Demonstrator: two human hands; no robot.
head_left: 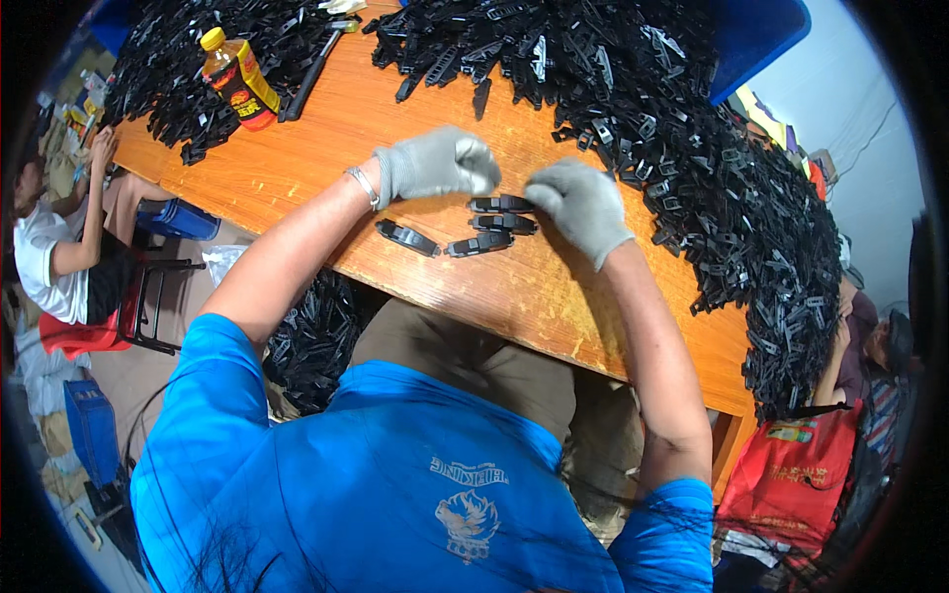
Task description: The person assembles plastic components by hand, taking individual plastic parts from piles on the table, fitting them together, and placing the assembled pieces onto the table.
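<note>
My left hand (440,164), in a grey work glove, hovers over the wooden table (395,128) with its fingers curled in. Whatever it may hold is hidden. My right hand (579,203), gloved alike, is closed too, its fingertips at the right end of a small black plastic part (501,204). Whether it grips that part I cannot tell. Just below lie a second black part (503,224) and a slightly tilted third part (478,244). Another black clip-like piece (407,238) lies apart to the left, slanting down to the right.
A big heap of black plastic parts (633,109) covers the table's far and right side; another pile (168,69) fills the far left. An orange-red drink bottle (240,84) and a black-handled tool (314,74) stand and lie there. A seated person (64,237) is at left.
</note>
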